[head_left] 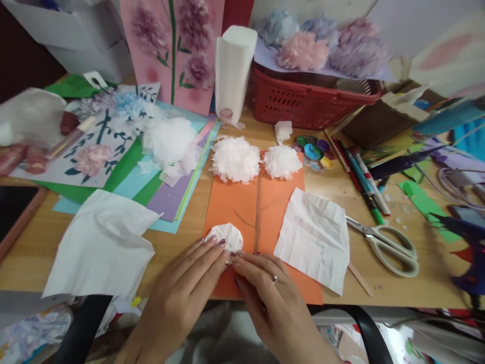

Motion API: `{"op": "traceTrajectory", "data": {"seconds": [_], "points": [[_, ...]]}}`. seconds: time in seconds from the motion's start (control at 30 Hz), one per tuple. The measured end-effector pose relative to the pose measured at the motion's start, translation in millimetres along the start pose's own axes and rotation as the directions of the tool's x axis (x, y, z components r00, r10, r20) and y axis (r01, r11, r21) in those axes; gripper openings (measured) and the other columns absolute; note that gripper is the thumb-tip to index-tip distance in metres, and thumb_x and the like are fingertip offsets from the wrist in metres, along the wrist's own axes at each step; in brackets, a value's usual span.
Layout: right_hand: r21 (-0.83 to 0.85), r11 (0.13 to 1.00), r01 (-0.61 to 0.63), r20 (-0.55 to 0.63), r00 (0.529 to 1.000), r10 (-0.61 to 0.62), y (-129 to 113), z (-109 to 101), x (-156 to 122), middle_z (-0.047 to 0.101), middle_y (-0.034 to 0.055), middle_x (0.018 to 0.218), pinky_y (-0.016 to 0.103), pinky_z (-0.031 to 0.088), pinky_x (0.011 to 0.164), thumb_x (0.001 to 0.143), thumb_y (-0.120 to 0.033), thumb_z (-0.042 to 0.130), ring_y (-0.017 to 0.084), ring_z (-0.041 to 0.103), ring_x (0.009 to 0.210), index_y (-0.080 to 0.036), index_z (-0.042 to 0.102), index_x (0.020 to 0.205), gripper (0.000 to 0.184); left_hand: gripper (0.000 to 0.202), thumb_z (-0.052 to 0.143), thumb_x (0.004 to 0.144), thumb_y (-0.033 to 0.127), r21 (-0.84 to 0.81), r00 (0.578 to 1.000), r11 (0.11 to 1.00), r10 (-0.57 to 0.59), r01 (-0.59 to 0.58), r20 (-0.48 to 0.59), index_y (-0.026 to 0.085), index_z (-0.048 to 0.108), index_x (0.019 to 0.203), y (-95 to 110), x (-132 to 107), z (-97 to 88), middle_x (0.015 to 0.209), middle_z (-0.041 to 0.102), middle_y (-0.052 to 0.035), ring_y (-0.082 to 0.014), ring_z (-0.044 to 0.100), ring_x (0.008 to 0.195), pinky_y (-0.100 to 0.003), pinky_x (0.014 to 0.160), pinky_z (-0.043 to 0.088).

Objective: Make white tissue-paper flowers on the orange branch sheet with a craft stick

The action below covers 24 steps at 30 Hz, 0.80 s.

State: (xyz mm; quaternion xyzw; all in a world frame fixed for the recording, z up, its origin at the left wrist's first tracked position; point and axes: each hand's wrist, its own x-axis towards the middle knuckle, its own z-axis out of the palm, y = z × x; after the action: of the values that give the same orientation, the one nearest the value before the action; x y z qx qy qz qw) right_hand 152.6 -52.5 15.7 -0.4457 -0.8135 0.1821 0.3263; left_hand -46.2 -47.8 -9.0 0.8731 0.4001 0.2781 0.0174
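A white round piece of tissue paper (228, 235) lies on the orange sheet (233, 199) near the front edge of the table. My left hand (189, 278) rests over its lower part, fingers stretched out and pressing it flat. At the lower right rim, the bent fingers of my right hand (265, 283) pinch the paper; the thumb is partly hidden. Two fluffy white paper pompoms (235, 159) (281, 162) sit at the sheet's top, with pencil lines drawn below them. Crumpled white tissue (312, 237) overlaps the sheet on the right, and another white tissue piece (100, 247) lies left.
Right of the sheet lie scissors (386, 242), pens (366, 177) and a blue glue gun (470, 237). Behind stand a paint palette (313, 151), a tissue pack (235, 71) and a red basket (310, 101). Coloured sheets (170, 202) and shredded white paper (170, 141) lie left.
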Motion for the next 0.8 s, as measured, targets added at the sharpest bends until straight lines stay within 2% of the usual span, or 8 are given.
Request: {"op": "traceTrajectory", "data": {"seconds": [0.13,0.27,0.37,0.47,0.53,0.67,0.8], "points": [[0.051,0.999,0.004,-0.036,0.999,-0.002,-2,6,3,0.074,0.0084,0.107,0.035,0.057,0.084,0.093,-0.002,0.049,0.018,0.069,0.098,-0.017,0.054,0.124,0.035,0.033,0.049,0.093,0.001,-0.019,0.999,1.0,-0.01,0.009,-0.052,0.008,0.061,0.123,-3,3,0.3,0.122,0.07,-0.0117,-0.024,0.061,0.123,-0.041,0.103,0.055],[0.011,0.999,-0.03,-0.06,0.998,0.031,0,13,5,0.074,0.0091,0.106,0.035,0.057,0.081,0.092,0.0,0.046,0.019,0.067,0.093,-0.015,0.056,0.122,0.035,0.034,0.05,0.092,0.0,-0.015,0.993,1.0,0.0,-0.002,-0.117,0.009,0.061,0.123,-3,7,-0.7,0.118,0.072,-0.01,-0.0219,0.065,0.118,-0.038,0.102,0.055],[-0.059,0.998,0.005,-0.064,0.998,-0.008,5,13,7,0.071,0.0112,0.118,0.039,0.054,0.089,0.093,-0.004,0.05,0.023,0.063,0.109,-0.014,0.06,0.116,0.027,0.03,0.053,0.093,0.004,-0.004,0.993,1.0,-0.012,0.012,-0.117,0.011,0.061,0.122,-2,8,-2.0,0.116,0.074,-0.0092,-0.0207,0.067,0.114,-0.035,0.1,0.056],[-0.11,0.992,0.063,-0.001,0.998,-0.063,9,12,10,0.07,0.0104,0.123,0.044,0.049,0.097,0.095,-0.007,0.051,0.025,0.06,0.118,-0.015,0.061,0.109,0.019,0.026,0.055,0.093,0.006,-0.042,0.989,0.998,-0.044,0.039,-0.138,0.013,0.062,0.117,-3,8,-2.0,0.111,0.075,-0.0074,-0.0194,0.07,0.108,-0.033,0.098,0.057],[-0.114,0.992,0.06,0.008,0.998,-0.059,11,13,12,0.072,0.0091,0.119,0.043,0.049,0.095,0.095,-0.005,0.049,0.024,0.063,0.114,-0.015,0.06,0.108,0.02,0.026,0.053,0.095,0.008,-0.064,0.986,0.995,-0.087,0.079,-0.143,0.014,0.061,0.119,-3,7,-0.6,0.11,0.076,-0.0078,-0.019,0.071,0.106,-0.03,0.095,0.059],[-0.091,0.995,0.042,-0.051,0.998,-0.046,10,15,16,0.075,0.0091,0.108,0.038,0.052,0.085,0.094,-0.001,0.047,0.024,0.065,0.107,-0.015,0.057,0.111,0.025,0.033,0.057,0.095,0.019,-0.072,0.981,0.989,-0.141,0.133,-0.134,0.012,0.056,0.128,0,5,4.2,0.116,0.074,-0.0108,-0.02,0.072,0.105,-0.029,0.093,0.059],[-0.04,0.999,-0.023,-0.048,0.999,0.021,6,14,19,0.074,0.0079,0.095,0.033,0.052,0.073,0.094,-0.002,0.041,0.022,0.067,0.09,-0.018,0.057,0.109,0.027,0.033,0.057,0.092,0.007,-0.135,0.96,0.978,-0.187,0.162,-0.208,0.016,0.061,0.123,8,10,2.7,0.112,0.076,-0.0065,-0.015,0.073,0.099,-0.023,0.095,0.056]]}}
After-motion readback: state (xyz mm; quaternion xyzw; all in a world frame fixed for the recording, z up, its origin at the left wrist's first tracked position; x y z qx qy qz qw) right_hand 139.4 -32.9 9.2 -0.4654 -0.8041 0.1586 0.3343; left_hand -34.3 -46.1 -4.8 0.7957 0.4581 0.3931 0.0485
